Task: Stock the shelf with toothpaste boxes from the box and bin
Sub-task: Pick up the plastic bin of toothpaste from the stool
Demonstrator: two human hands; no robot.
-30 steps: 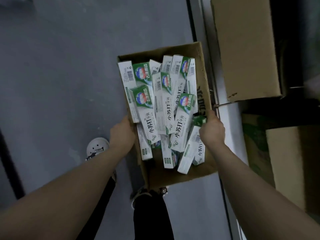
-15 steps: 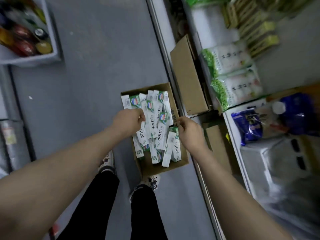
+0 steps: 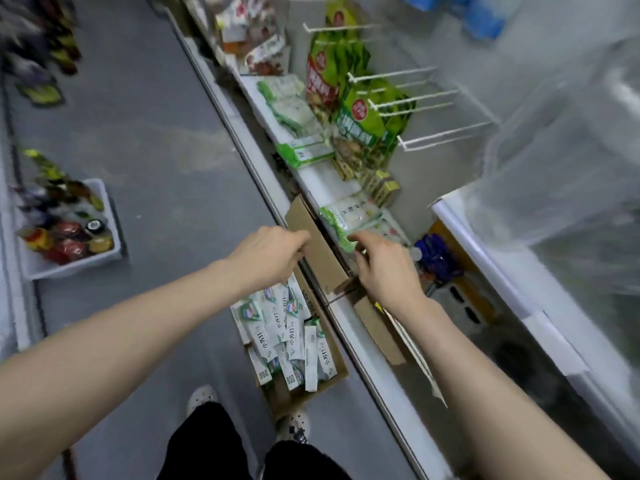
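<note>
Left hand [image 3: 273, 252] and right hand [image 3: 386, 271] hover mid-frame, fingers curled, grip impossible to tell, above the box [image 3: 334, 377] of toothpaste boxes [image 3: 294, 337], shelf [image 3: 311, 181] just right.

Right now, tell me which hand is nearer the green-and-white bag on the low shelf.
Right. The right hand has its fingertips at the near edge of the green-and-white bag; the left hand is off to that bag's left, over the brown carton.
</note>
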